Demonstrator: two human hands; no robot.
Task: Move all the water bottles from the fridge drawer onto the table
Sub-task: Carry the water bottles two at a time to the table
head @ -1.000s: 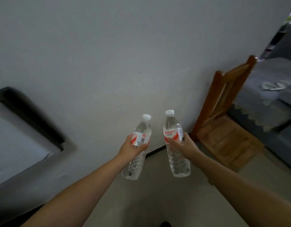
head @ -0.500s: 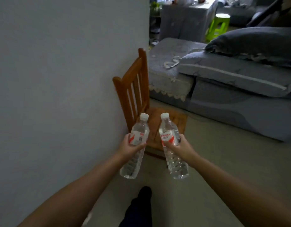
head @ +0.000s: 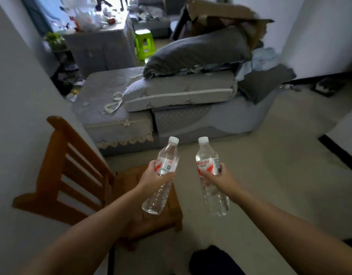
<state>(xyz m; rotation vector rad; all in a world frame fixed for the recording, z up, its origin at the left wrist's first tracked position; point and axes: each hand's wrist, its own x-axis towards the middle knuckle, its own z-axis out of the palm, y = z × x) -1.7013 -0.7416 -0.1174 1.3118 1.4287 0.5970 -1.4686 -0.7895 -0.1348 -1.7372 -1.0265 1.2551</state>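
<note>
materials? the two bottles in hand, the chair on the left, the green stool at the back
Left bottle and right bottle: clear thin plastic by the look, ribbed lower body, glossy printed label, white cap.
Chair: wood, orange-brown and apparently varnished; slatted back.
Green stool: probably moulded plastic, given its uniform bright colour; too far off to be sure.

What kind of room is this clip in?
Probably a cluttered living room at home: a grey sofa piled with cushions, a wooden chair by the wall, and a green stool further back.
</note>
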